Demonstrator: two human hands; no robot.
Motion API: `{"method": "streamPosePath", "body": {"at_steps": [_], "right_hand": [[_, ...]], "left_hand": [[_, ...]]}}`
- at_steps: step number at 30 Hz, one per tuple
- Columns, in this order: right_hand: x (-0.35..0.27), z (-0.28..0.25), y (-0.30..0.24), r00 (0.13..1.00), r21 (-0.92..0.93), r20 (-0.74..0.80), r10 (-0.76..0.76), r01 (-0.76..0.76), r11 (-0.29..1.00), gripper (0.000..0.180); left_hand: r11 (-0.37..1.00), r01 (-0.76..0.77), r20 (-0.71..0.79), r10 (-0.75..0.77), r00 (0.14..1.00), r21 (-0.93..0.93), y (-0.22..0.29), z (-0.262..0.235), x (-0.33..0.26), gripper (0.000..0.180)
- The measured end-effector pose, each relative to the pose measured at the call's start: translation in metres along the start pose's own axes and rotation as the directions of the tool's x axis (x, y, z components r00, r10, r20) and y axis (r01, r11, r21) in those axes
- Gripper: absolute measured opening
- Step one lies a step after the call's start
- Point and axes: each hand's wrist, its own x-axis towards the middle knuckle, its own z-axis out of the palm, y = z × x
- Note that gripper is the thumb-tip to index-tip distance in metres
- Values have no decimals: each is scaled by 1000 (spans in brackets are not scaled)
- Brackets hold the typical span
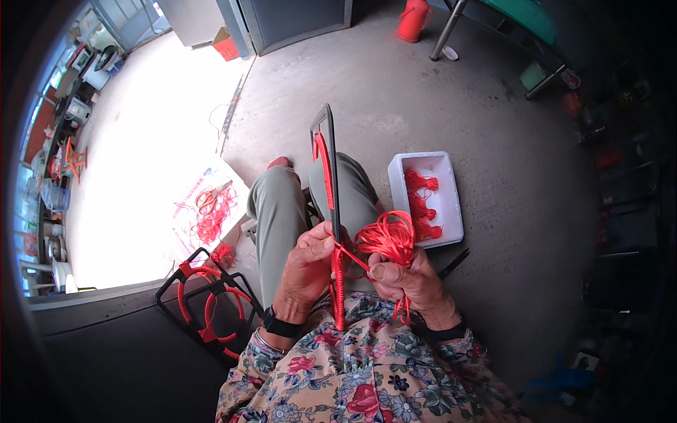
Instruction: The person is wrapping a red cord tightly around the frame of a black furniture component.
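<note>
Upright in front of me stands a black frame (335,180), partly wrapped in red cord (339,296) along its lower length. Its side is pinched in my left hand (305,264), between thumb and fingers. My right hand (412,285) grips a looped bundle of red cord (390,238), and loose ends hang below the fist. A short taut strand runs from this bundle to the frame, close to my left fingertips. Parts of the fingers on both hands are hidden behind the cord and the frame.
Right of my knees, a white foam box (457,201) holds several red cord bundles. More black frames with red rings (206,303) lie at lower left. Scissors (206,203) rest on tangled red cord atop a white board (229,185). A red jug (413,21) stands far off.
</note>
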Motion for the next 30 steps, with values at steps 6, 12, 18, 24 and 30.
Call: {"method": "streamPosePath", "body": {"at_steps": [6,12,18,24,30], "right_hand": [[5,9,2,985,-36,146,93,-89,995,19],[16,7,12,965,80,214,149,-169,982,20],[34,13,12,963,-198,269,-12,68,978,15],[51,22,9,960,-185,249,125,-79,980,12],[73,41,-8,997,-316,71,-11,33,948,6]], "left_hand": [[998,-56,-62,55,997,-19,-1,-9,-8,31],[982,-123,-44,118,992,-146,7,-20,-19,41],[968,-129,-91,112,990,-215,8,-32,-30,43],[944,-214,-39,211,977,-252,6,-41,-32,45],[918,-225,-36,226,974,-327,10,-46,-34,42]]}}
